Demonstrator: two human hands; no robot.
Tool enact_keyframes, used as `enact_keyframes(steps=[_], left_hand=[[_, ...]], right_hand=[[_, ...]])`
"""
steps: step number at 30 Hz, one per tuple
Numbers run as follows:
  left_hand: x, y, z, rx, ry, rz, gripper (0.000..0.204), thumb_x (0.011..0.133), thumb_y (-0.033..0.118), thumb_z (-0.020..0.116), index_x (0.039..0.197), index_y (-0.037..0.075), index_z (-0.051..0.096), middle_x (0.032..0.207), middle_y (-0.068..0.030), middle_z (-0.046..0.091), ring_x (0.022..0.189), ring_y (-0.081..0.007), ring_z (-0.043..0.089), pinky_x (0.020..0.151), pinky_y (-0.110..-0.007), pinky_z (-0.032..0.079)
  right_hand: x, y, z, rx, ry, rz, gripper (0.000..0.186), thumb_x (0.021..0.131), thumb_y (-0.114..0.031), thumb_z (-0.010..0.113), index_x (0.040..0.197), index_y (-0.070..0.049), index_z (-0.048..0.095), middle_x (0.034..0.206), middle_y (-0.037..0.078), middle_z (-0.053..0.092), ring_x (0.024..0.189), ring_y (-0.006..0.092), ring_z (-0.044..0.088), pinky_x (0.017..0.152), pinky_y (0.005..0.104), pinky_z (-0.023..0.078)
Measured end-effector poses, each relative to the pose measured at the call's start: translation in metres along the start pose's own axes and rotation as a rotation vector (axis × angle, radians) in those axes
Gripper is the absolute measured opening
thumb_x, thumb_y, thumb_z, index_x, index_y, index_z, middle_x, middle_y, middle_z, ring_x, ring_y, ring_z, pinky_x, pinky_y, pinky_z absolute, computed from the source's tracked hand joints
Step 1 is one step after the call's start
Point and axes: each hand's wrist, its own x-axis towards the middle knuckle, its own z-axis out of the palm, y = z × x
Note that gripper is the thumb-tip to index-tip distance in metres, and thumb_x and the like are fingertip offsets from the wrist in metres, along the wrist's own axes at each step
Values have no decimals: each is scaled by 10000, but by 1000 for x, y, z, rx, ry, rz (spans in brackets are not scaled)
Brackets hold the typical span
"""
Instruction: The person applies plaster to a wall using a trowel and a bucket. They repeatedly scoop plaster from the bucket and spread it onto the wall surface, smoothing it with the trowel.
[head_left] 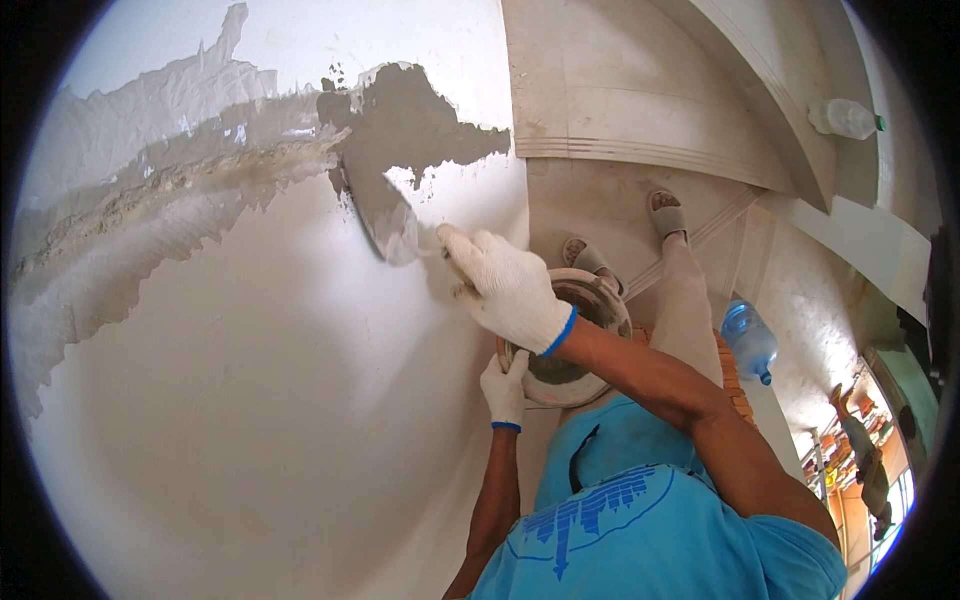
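Observation:
My right hand (515,290), in a white knit glove with a blue cuff, is closed round the handle of a putty knife (388,215). The knife's broad blade lies against the wall (300,400), at the lower edge of a wet grey plaster patch (405,115). Below and to the left of that hand, my gloved left hand (503,388) is closed on the near left rim of a round bucket (565,393). Grey mortar coats the inside of the bucket, and my right forearm hides part of it.
A rough, lighter plaster band (160,190) runs left along the wall. Reddish bricks (735,380) show beside my leg, near a large blue water bottle (749,340). A clear bottle (846,118) lies by a pale ledge at the upper right. Another person (868,465) is far right.

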Motion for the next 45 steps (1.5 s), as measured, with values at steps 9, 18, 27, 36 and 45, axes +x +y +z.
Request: enact_keyframes(steps=[9, 18, 27, 36, 45], left_hand=[[-4, 11, 0, 4, 24, -7, 272, 972, 222, 779, 1030, -39, 727, 864, -10, 676, 798, -109, 570, 747, -300, 495], [-3, 0, -1, -4, 0, 6, 257, 972, 201, 777, 1037, -42, 722, 927, -12, 694, 842, -102, 583, 783, -291, 502], [-4, 9, 6, 45, 6, 10, 286, 969, 236, 789, 1028, -35, 720, 878, -7, 677, 802, -96, 569, 746, -290, 496], [-8, 2, 9, -32, -8, -35, 284, 970, 232, 788, 1051, -34, 733, 866, 1, 674, 798, -82, 570, 730, -275, 494], [-1, -14, 7, -21, -22, 3, 277, 993, 229, 763, 1100, -23, 727, 930, 8, 665, 817, -94, 574, 726, -295, 490]], right_hand=[[11, 10, 0, 51, 142, 26, 712, 808, -126, 791, 1477, -129, 546, 1038, 108, 641, 936, 342, 681, 730, 442, 570], [-22, -3, -13, 143, -18, -17, 648, 805, -122, 784, 1421, -99, 583, 1074, 140, 667, 979, 366, 692, 796, 435, 576], [-11, 91, 33, 123, 149, 269, 654, 821, -163, 737, 1448, -63, 575, 1218, 198, 685, 1101, 403, 682, 941, 475, 558], [2, 61, 49, 107, 136, 197, 647, 818, -123, 719, 1443, -70, 559, 1044, 162, 663, 996, 379, 681, 855, 471, 555], [-37, 32, 22, 153, 13, 78, 670, 803, -118, 764, 1442, -110, 563, 1082, 147, 644, 989, 380, 676, 821, 460, 563]])
